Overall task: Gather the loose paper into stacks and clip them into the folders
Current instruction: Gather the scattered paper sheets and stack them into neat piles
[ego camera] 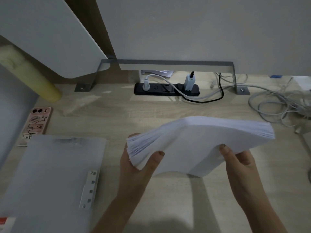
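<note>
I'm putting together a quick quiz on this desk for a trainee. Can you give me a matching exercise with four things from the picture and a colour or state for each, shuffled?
Things:
1. stack
2. phone
3. folder
4. power strip

States:
A. black, farthest back
B. white, bent, gripped by the left hand and right hand
C. pink case, camera side up
D. grey, lying flat

Pairs: 1-B, 2-C, 3-D, 4-A
</note>
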`<move>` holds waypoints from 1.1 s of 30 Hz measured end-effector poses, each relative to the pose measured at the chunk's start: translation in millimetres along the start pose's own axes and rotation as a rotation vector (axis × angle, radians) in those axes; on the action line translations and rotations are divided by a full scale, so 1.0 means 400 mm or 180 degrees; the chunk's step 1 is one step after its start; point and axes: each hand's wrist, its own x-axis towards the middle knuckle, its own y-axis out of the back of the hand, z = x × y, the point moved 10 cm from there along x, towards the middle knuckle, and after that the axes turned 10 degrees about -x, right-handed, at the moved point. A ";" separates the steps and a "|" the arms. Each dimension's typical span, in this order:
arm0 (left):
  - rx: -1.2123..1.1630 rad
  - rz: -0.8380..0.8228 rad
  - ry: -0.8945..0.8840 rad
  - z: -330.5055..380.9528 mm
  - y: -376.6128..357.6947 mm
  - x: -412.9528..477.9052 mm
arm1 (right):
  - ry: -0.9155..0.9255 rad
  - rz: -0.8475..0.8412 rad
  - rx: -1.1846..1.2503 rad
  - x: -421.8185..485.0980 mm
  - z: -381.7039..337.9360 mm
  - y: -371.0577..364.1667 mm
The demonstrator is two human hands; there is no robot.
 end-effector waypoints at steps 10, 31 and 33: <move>-0.0056 0.0529 -0.0660 0.103 0.003 0.001 | -0.0366 -0.0210 -0.0074 -0.013 0.065 0.007; 0.3977 -0.2588 -0.2420 0.162 -0.372 -0.002 | -0.0937 -0.0613 -0.0138 -0.021 0.168 -0.008; 0.3930 -0.2501 -0.2532 0.182 -0.356 0.009 | -0.1204 -0.0764 -0.0679 -0.033 0.231 -0.005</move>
